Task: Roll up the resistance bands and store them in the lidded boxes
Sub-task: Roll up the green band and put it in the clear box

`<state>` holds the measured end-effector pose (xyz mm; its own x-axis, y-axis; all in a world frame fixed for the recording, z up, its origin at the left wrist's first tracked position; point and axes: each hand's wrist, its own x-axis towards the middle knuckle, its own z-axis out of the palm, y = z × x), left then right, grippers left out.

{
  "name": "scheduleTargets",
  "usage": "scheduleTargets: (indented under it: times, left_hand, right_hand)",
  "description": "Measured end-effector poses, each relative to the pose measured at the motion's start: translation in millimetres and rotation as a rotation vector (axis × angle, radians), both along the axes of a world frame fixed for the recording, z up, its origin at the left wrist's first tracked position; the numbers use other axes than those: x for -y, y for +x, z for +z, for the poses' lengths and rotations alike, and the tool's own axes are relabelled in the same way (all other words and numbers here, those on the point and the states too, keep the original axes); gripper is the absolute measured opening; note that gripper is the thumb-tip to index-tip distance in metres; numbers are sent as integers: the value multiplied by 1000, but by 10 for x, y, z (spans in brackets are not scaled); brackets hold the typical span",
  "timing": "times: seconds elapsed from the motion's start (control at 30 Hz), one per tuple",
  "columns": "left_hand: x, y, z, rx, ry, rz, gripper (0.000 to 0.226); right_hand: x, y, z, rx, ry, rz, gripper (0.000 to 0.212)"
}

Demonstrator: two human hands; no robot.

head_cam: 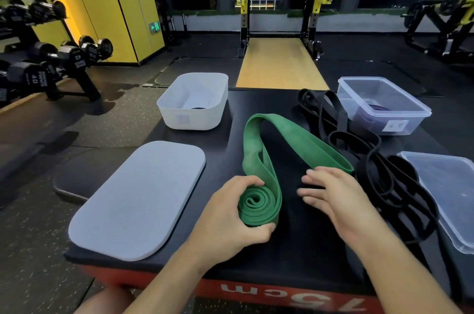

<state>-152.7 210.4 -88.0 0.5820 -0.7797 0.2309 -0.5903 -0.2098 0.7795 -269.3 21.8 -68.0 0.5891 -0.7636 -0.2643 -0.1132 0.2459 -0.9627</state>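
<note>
A wide green resistance band point(287, 139) lies in a long loop on the black platform point(302, 241). Its near end is coiled into a roll point(256, 207). My left hand point(228, 218) grips that roll, fingers over the top and thumb under the front. My right hand point(338, 198) hovers just right of the roll with fingers straight, holding nothing, close to the band's loose end. A tangle of black bands point(379, 167) lies to the right. An open white box point(193, 102) stands at the back left, and its grey lid point(138, 200) lies nearer.
A clear plastic box point(382, 103) with a dark band inside stands at the back right. Its clear lid point(446, 193) lies at the right edge. The platform's front edge is red. A dumbbell rack point(51, 57) stands on the left, and a squat rack point(282, 5) behind.
</note>
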Motion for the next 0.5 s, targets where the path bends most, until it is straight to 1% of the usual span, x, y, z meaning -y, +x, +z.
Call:
scheduleTargets:
  times: [0.03,0.07,0.1,0.13,0.2,0.23,0.3,0.37,0.43,0.5]
  left_hand:
    - [2,0,-1,4,0,0,64]
    - [4,0,1,6,3,0,64]
    - [5,1,1,9,6,-1,64]
    - [5,0,2,12,8,-1,65]
    - [1,-8,6,15,12,-4,65]
    - [2,-11,6,14,12,-5,64]
    - [-3,-15,7,2,5,-1,64]
    - [-3,-14,9,-2,7,0,64]
    - [-2,-14,7,4,9,-1,64]
    - [1,-14,4,4,9,-5,64]
  right_hand:
    - [-10,48,56,105,190,-11,28]
    - [-27,95,116,201,326,-39,30]
    - [-39,147,158,279,404,-83,31]
    - [-55,203,190,330,433,-113,27]
    - [-97,322,187,330,375,-121,17]
    - [-113,373,166,303,318,-117,18]
    - [-143,446,112,271,236,-142,37]
    - [-168,482,70,338,226,-216,55]
    - [-185,499,40,445,276,-301,59]
    - [-203,519,-9,466,277,-358,56]
